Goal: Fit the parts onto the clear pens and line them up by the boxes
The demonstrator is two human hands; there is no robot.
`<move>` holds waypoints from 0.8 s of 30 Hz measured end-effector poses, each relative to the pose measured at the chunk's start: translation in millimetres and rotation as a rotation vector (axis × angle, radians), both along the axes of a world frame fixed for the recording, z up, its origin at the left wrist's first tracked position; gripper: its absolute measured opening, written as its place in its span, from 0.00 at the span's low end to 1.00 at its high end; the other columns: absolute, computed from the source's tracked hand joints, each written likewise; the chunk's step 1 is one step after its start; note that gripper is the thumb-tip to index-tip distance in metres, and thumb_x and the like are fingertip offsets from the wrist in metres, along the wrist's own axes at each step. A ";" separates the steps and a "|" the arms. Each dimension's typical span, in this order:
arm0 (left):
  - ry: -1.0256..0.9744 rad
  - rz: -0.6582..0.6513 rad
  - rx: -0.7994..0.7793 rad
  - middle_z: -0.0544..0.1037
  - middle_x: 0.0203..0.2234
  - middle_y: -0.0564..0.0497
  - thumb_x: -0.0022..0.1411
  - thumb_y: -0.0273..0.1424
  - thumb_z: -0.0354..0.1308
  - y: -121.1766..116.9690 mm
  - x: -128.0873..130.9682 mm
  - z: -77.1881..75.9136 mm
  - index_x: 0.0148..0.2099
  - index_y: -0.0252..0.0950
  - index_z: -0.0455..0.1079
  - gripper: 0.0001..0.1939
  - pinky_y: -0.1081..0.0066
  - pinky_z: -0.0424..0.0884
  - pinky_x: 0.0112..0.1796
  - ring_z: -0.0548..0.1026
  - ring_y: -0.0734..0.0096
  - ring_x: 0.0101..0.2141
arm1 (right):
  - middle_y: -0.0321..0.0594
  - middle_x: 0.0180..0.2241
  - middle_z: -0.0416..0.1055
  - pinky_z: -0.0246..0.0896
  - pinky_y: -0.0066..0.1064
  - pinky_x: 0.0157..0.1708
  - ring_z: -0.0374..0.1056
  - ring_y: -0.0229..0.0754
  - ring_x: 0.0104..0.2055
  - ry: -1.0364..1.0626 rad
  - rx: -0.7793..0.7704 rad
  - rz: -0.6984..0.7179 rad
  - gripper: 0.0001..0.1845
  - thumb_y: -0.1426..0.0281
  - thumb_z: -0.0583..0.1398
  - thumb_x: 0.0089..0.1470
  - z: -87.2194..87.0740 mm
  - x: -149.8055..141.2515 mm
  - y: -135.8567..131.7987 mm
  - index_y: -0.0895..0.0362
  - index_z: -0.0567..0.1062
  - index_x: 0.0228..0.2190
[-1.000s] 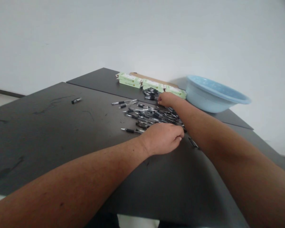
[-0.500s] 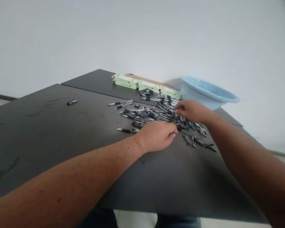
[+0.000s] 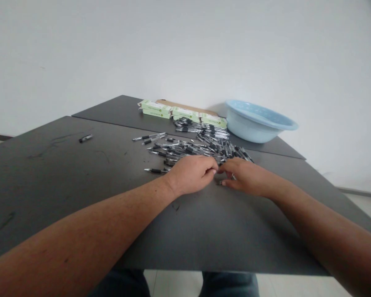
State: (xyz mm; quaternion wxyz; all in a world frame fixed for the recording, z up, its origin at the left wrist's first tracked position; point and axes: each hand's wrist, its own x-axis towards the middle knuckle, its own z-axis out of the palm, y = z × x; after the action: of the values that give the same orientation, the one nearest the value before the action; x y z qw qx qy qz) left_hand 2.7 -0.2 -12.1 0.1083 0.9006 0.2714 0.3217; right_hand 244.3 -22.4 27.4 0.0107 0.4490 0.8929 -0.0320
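Observation:
A heap of several black and clear pens (image 3: 191,146) lies spread across the middle of the dark table (image 3: 64,181). My left hand (image 3: 190,174) rests at the near edge of the heap with its fingers curled. My right hand (image 3: 245,176) sits just beside it, fingertips nearly touching the left ones, fingers bent over pens at the heap's near right end. What either hand grips is hidden under the fingers.
Three green and white boxes (image 3: 182,111) line the far side before a brown cardboard piece. A light blue plastic basin (image 3: 258,120) stands at the far right. One short black pen piece (image 3: 85,138) lies alone at the left. A white wall rises behind.
My right hand has come back from the far side of the heap, past its right end, to meet my left hand at the near edge. The left hand barely moved.

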 end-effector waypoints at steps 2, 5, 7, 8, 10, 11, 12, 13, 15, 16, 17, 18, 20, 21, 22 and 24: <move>-0.002 -0.002 0.003 0.84 0.37 0.50 0.69 0.29 0.56 -0.7 0.0 0.2 0.44 0.37 0.78 0.09 0.65 0.73 0.43 0.81 0.64 0.39 | 0.43 0.40 0.81 0.66 0.37 0.45 0.75 0.49 0.42 0.016 0.059 -0.068 0.17 0.65 0.62 0.62 12.5 -0.7 17.9 0.53 0.81 0.51; 0.012 -0.009 -0.009 0.84 0.37 0.50 0.70 0.30 0.55 -2.2 0.4 1.1 0.44 0.37 0.77 0.09 0.65 0.74 0.43 0.81 0.63 0.39 | 0.42 0.45 0.83 0.67 0.36 0.47 0.77 0.49 0.46 0.032 0.190 -0.193 0.17 0.63 0.59 0.64 24.7 -6.6 61.8 0.50 0.81 0.52; 0.034 -0.020 -0.016 0.84 0.38 0.49 0.70 0.30 0.54 -3.1 0.7 2.0 0.44 0.37 0.77 0.10 0.65 0.74 0.44 0.81 0.62 0.40 | 0.43 0.48 0.83 0.68 0.37 0.50 0.77 0.51 0.49 -0.010 0.243 -0.273 0.18 0.64 0.60 0.63 24.9 -12.9 97.9 0.51 0.82 0.52; 0.043 -0.024 -0.019 0.84 0.38 0.49 0.70 0.30 0.54 -3.3 0.8 2.3 0.44 0.37 0.77 0.10 0.65 0.75 0.45 0.81 0.62 0.41 | 0.45 0.50 0.83 0.68 0.38 0.52 0.77 0.52 0.51 -0.020 0.250 -0.290 0.19 0.65 0.59 0.63 23.1 -16.3 115.8 0.52 0.83 0.52; 0.057 -0.028 -0.025 0.84 0.39 0.49 0.70 0.30 0.53 -3.4 0.7 2.9 0.44 0.37 0.77 0.10 0.64 0.75 0.46 0.82 0.61 0.42 | 0.46 0.52 0.82 0.67 0.39 0.55 0.76 0.53 0.54 -0.033 0.257 -0.311 0.20 0.68 0.59 0.63 17.2 -22.6 148.5 0.53 0.83 0.52; 0.060 -0.027 -0.028 0.84 0.39 0.49 0.70 0.30 0.53 -3.4 0.7 3.1 0.44 0.37 0.77 0.10 0.64 0.75 0.46 0.81 0.61 0.42 | 0.46 0.52 0.82 0.67 0.39 0.55 0.76 0.53 0.54 -0.041 0.258 -0.319 0.20 0.68 0.58 0.63 14.0 -25.3 162.3 0.54 0.83 0.53; 0.062 -0.027 -0.032 0.84 0.39 0.49 0.71 0.30 0.53 -3.3 0.6 3.2 0.44 0.37 0.76 0.10 0.64 0.75 0.46 0.81 0.61 0.42 | 0.47 0.53 0.82 0.67 0.39 0.56 0.76 0.52 0.55 -0.051 0.258 -0.326 0.21 0.68 0.58 0.63 10.9 -27.6 174.1 0.54 0.83 0.53; 0.064 -0.027 -0.034 0.84 0.40 0.48 0.71 0.30 0.53 -3.3 0.5 3.3 0.45 0.37 0.76 0.10 0.64 0.75 0.46 0.81 0.61 0.43 | 0.46 0.53 0.82 0.67 0.39 0.56 0.76 0.52 0.55 -0.061 0.255 -0.330 0.21 0.68 0.58 0.63 8.0 -29.5 184.1 0.54 0.83 0.53; 0.066 -0.032 -0.034 0.84 0.40 0.49 0.71 0.30 0.53 -3.4 0.5 3.3 0.45 0.37 0.76 0.10 0.63 0.75 0.46 0.81 0.60 0.43 | 0.46 0.53 0.82 0.67 0.39 0.56 0.76 0.52 0.55 -0.084 0.246 -0.331 0.21 0.69 0.59 0.63 3.2 -32.3 198.7 0.53 0.84 0.53; 0.069 -0.035 -0.031 0.84 0.40 0.49 0.71 0.30 0.53 -3.6 0.6 3.1 0.45 0.38 0.76 0.10 0.63 0.75 0.46 0.81 0.60 0.43 | 0.45 0.53 0.82 0.67 0.39 0.56 0.76 0.52 0.55 -0.095 0.242 -0.329 0.21 0.69 0.59 0.62 1.1 -33.3 203.8 0.53 0.84 0.53; 0.072 -0.040 -0.026 0.84 0.40 0.49 0.71 0.30 0.53 -3.8 0.7 3.0 0.45 0.38 0.76 0.10 0.63 0.75 0.46 0.81 0.60 0.43 | 0.45 0.53 0.82 0.67 0.39 0.56 0.76 0.52 0.56 -0.105 0.237 -0.326 0.21 0.69 0.59 0.62 -1.0 -34.2 207.8 0.52 0.84 0.53; 0.075 -0.046 -0.021 0.84 0.40 0.49 0.71 0.30 0.53 -4.0 0.9 2.7 0.45 0.38 0.76 0.10 0.63 0.75 0.46 0.81 0.60 0.43 | 0.45 0.53 0.82 0.67 0.39 0.56 0.75 0.52 0.56 -0.114 0.233 -0.322 0.21 0.69 0.59 0.62 -2.9 -35.1 210.7 0.52 0.84 0.53; 0.081 -0.058 -0.010 0.84 0.39 0.49 0.71 0.30 0.53 -4.3 1.3 2.3 0.44 0.38 0.76 0.10 0.63 0.75 0.45 0.82 0.60 0.43 | 0.45 0.54 0.82 0.66 0.39 0.56 0.75 0.52 0.56 -0.131 0.224 -0.312 0.20 0.69 0.59 0.62 -6.8 -36.9 214.4 0.52 0.84 0.52; 0.081 -0.061 -0.005 0.83 0.39 0.50 0.71 0.30 0.53 -4.4 1.5 2.1 0.44 0.38 0.76 0.10 0.63 0.75 0.44 0.82 0.60 0.42 | 0.46 0.53 0.82 0.66 0.39 0.56 0.75 0.53 0.56 -0.137 0.221 -0.307 0.20 0.69 0.59 0.62 -8.6 -37.7 215.4 0.52 0.84 0.52; 0.080 -0.062 -0.002 0.83 0.39 0.50 0.71 0.30 0.52 -4.5 1.6 2.0 0.44 0.38 0.76 0.10 0.63 0.75 0.43 0.82 0.60 0.42 | 0.46 0.54 0.82 0.66 0.39 0.56 0.75 0.53 0.56 -0.141 0.218 -0.303 0.20 0.69 0.59 0.62 -10.3 -38.5 216.1 0.53 0.84 0.52; 0.081 -0.059 0.000 0.83 0.39 0.50 0.71 0.30 0.52 -4.6 1.7 2.3 0.43 0.38 0.76 0.10 0.62 0.75 0.42 0.82 0.59 0.41 | 0.46 0.54 0.82 0.66 0.38 0.56 0.76 0.53 0.56 -0.145 0.215 -0.294 0.21 0.69 0.59 0.62 -13.1 -39.8 216.8 0.53 0.84 0.52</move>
State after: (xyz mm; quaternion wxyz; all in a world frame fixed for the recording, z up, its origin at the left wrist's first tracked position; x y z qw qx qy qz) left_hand 4.4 -4.8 -9.7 0.1067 0.9205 0.2487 0.2818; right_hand 204.6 194.4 14.3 0.0221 0.5744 0.8128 0.0947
